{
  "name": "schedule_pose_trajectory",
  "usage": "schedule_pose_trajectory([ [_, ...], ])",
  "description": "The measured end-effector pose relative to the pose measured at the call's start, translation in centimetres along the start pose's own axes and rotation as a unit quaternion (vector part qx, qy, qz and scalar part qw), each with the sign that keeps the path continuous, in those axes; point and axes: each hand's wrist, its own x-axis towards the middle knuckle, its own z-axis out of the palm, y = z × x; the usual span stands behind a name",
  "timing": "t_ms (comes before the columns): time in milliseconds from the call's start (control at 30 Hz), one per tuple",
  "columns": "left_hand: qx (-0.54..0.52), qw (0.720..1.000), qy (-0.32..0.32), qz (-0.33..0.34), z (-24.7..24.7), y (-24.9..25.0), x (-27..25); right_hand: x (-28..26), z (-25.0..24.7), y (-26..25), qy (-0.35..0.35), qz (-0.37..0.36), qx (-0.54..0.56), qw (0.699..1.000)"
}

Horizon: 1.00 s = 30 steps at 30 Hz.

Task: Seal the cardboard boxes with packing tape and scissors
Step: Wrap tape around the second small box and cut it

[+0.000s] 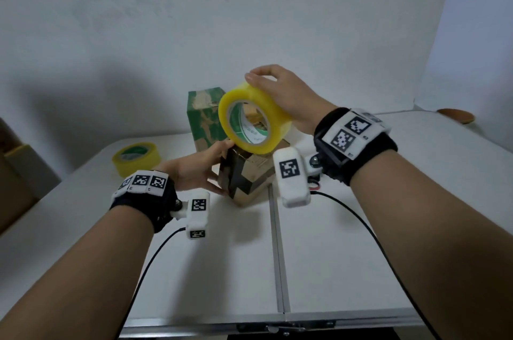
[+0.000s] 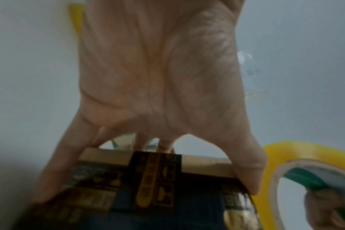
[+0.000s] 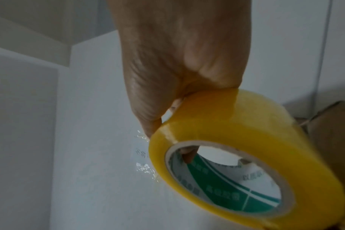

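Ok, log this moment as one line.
left hand: steadies dark box | right hand: holds tape roll above it | scissors: unseen

Near table (image 1: 361, 242) lies open; green box (image 1: 205, 117) blocks behind dark box (image 1: 241, 181).

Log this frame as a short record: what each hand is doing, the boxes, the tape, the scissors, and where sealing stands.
left hand: grips the near box, thumb and fingers spread across its side
right hand: holds the tape roll raised above the near box
near box: brown with dark print, on the table
green box: upright behind the near box
tape roll: yellow, on edge
spare roll: lies flat at the left
scissors: not in view
sealing: no drawn strip visible
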Motion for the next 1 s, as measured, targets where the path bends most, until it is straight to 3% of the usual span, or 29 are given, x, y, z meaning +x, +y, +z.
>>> schedule_pose_trajectory([
  [200,0.016,0.986,0.127,0.105,-1.1,0.1,-0.6,1.9,3.4,-0.1,0.012,0.068,0.003,0.998],
  [367,0.093,0.987,0.063,0.117,0.6,1.2,-1.3,4.4,4.7,0.1,0.031,0.116,-0.016,0.993],
  [567,0.129,0.971,0.143,0.145,2.2,0.6,-0.4,3.4,5.0,-0.8,0.013,0.116,-0.012,0.993],
  [700,0.106,0.969,0.144,0.173,1.4,-0.3,0.2,2.3,4.5,-0.3,-0.045,0.121,0.062,0.99],
  [1000,0.145,0.97,0.119,0.154,0.0,-0.5,1.4,-0.1,4.6,-0.7,0.029,0.124,0.116,0.985],
])
